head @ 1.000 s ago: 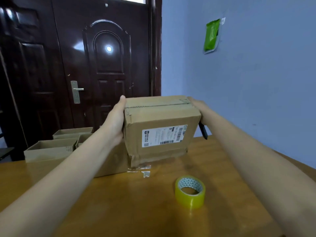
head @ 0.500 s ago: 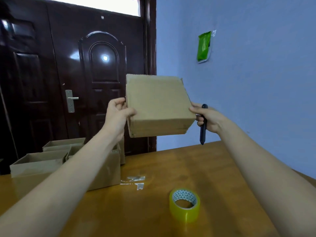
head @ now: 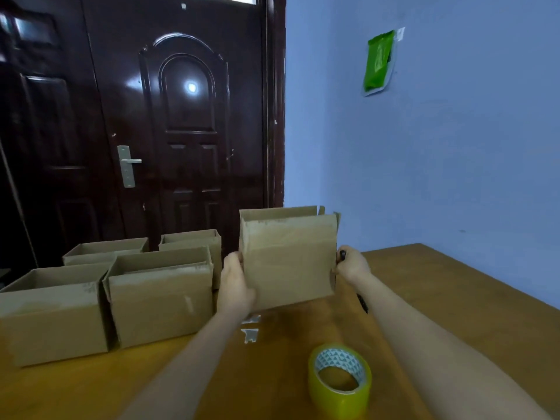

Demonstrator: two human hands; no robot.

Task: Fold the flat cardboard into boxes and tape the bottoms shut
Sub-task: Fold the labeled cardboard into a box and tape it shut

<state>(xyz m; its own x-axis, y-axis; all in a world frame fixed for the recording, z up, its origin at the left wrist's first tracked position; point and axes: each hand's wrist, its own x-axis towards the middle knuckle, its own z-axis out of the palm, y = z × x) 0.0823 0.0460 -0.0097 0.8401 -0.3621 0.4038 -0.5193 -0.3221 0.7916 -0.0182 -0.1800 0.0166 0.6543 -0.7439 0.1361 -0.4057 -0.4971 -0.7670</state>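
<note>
A tape roll lies nearest on the wooden surface, its hole facing up. Beyond the roll, tape scraps stick to the wood. Beyond those, both hands hold a box upright, open end up. The left hand grips its left lower side, fingers hidden behind the cardboard. The right hand presses its right edge, fingers curled round a dark pen. Left of the roll stand four open boxes, touching one another. Farthest are a dark door and blue wall.
</note>
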